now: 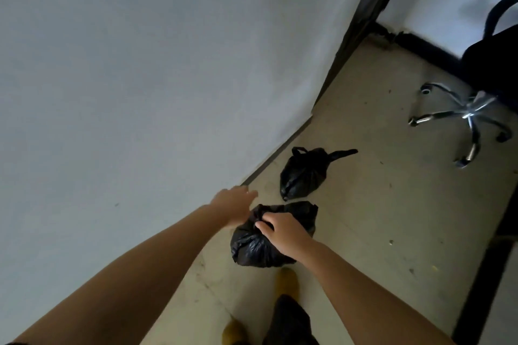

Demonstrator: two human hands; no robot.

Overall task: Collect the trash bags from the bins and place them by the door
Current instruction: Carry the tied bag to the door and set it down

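The right hand (280, 228) pinches the gathered neck of the near trash bag (260, 244), which bulges beneath its curled fingers on the floor (378, 204), the left hand (232, 204) at ten o'clock spread loose and holding nothing, while a second tied bag (304, 173) lies at one o'clock, by the wall (140, 78).

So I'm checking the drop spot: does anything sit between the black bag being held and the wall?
Nothing visible does. The right hand pinches the near tied black plastic bag; the second black bag lies beyond it, not wall-side.
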